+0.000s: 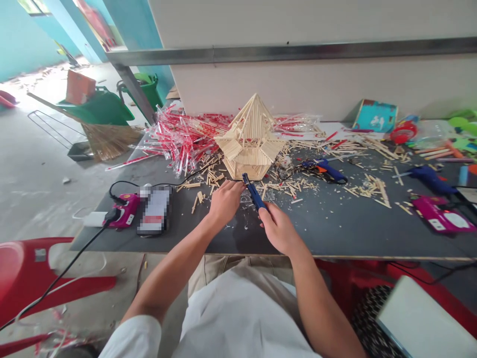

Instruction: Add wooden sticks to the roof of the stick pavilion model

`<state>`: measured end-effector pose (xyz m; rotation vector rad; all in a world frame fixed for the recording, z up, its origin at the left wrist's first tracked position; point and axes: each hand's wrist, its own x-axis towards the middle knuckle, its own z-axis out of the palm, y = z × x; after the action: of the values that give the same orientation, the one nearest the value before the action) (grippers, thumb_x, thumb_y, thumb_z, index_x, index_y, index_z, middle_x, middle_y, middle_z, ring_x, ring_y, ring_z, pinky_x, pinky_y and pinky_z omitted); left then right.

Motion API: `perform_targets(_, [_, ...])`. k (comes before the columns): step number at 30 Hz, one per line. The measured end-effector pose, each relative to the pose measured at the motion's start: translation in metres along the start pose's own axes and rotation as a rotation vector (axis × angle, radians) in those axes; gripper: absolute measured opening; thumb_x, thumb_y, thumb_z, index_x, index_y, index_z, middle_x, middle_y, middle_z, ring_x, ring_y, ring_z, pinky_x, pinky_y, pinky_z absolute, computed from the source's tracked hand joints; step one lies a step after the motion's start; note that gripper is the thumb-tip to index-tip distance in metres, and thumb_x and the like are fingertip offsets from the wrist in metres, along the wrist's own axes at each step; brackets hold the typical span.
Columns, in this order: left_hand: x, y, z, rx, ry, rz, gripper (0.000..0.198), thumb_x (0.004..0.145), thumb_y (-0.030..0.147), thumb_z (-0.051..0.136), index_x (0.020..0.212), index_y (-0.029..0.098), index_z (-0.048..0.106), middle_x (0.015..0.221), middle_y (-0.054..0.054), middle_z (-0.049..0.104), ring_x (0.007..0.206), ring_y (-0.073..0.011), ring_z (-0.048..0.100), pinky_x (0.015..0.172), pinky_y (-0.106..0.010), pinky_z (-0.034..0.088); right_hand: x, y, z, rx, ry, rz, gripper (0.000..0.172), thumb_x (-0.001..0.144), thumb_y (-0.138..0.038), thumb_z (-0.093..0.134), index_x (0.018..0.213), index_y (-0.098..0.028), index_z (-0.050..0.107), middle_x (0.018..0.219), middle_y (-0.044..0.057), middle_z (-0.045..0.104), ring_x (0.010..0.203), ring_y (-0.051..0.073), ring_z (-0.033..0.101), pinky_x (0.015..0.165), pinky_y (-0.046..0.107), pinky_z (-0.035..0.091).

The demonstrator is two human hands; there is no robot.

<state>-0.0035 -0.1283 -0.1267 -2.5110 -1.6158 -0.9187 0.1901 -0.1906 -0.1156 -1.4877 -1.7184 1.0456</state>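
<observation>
A small pavilion model (250,141) built of pale wooden sticks stands on the dark table (328,233), just beyond my hands. My right hand (278,229) is closed round a blue-handled tool (254,193), whose tip points at the model's base. My left hand (224,201) rests on the table left of the tool, its fingers curled down near the tool's tip; what they pinch, if anything, I cannot make out. Cut stick pieces (208,180) lie scattered around both hands.
A heap of red-and-clear wrappers (182,136) lies behind the model. Blue glue guns (326,169) (430,178), a phone (154,211), pink devices (124,211) (439,215) and cables are on the table. A red chair (26,273) is at left, a white wall behind.
</observation>
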Motion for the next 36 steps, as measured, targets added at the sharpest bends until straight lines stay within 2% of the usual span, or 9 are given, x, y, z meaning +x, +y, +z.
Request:
perform_targets(8, [-0.001,0.001,0.001,-0.007,-0.007,-0.01,0.029,0.11,0.028,0.041,0.108,0.02,0.069,0.099,-0.007,0.076,0.092,-0.0191,0.067,0.085,-0.032,0.053,-0.004,-0.007,0.001,-0.041,0.034,-0.008,0.043,0.106,-0.045,0.039,0.126,-0.018,0.065,0.113,0.011,0.071,0.106,0.024,0.066,0.093,0.033,0.049])
perform_targets(12, [0.0,0.0,0.001,-0.018,-0.014,-0.009,0.028,0.109,0.027,0.042,0.109,0.019,0.069,0.1,-0.007,0.076,0.093,-0.0195,0.067,0.085,-0.032,0.053,-0.005,-0.017,0.004,-0.162,0.085,0.006,0.043,0.106,-0.048,0.036,0.109,-0.019,0.067,0.105,0.012,0.072,0.103,0.025,0.067,0.089,0.032,0.044])
perform_targets(14, [-0.001,-0.001,0.001,-0.021,-0.017,-0.009,0.028,0.109,0.027,0.042,0.11,0.019,0.069,0.102,-0.008,0.076,0.094,-0.02,0.067,0.084,-0.033,0.052,-0.004,-0.021,0.005,-0.249,0.064,0.06,0.047,0.107,-0.051,0.033,0.097,-0.019,0.065,0.098,0.012,0.073,0.096,0.027,0.069,0.081,0.033,0.041])
perform_targets(17, [-0.001,-0.001,0.002,-0.017,-0.018,-0.015,0.029,0.11,0.028,0.041,0.11,0.019,0.069,0.102,-0.007,0.076,0.094,-0.0196,0.067,0.084,-0.032,0.052,-0.002,-0.024,0.006,-0.342,0.035,0.114,0.051,0.108,-0.054,0.028,0.09,-0.02,0.062,0.091,0.013,0.074,0.09,0.028,0.07,0.074,0.033,0.037])
perform_targets(27, [0.0,0.001,0.0,-0.019,-0.013,-0.024,0.03,0.11,0.029,0.041,0.113,0.02,0.07,0.102,-0.006,0.076,0.095,-0.0194,0.067,0.083,-0.031,0.052,-0.001,-0.018,0.011,-0.468,0.041,0.104,0.054,0.11,-0.051,0.022,0.095,-0.018,0.062,0.1,0.016,0.075,0.098,0.028,0.072,0.077,0.033,0.038])
perform_targets(36, [0.002,0.0,0.0,-0.071,-0.007,-0.029,0.03,0.109,0.028,0.042,0.11,0.02,0.07,0.106,-0.007,0.077,0.098,-0.0198,0.069,0.086,-0.032,0.054,-0.001,-0.017,0.015,-0.568,0.074,0.099,0.053,0.111,-0.048,0.023,0.099,-0.016,0.063,0.101,0.015,0.076,0.095,0.028,0.074,0.073,0.034,0.037])
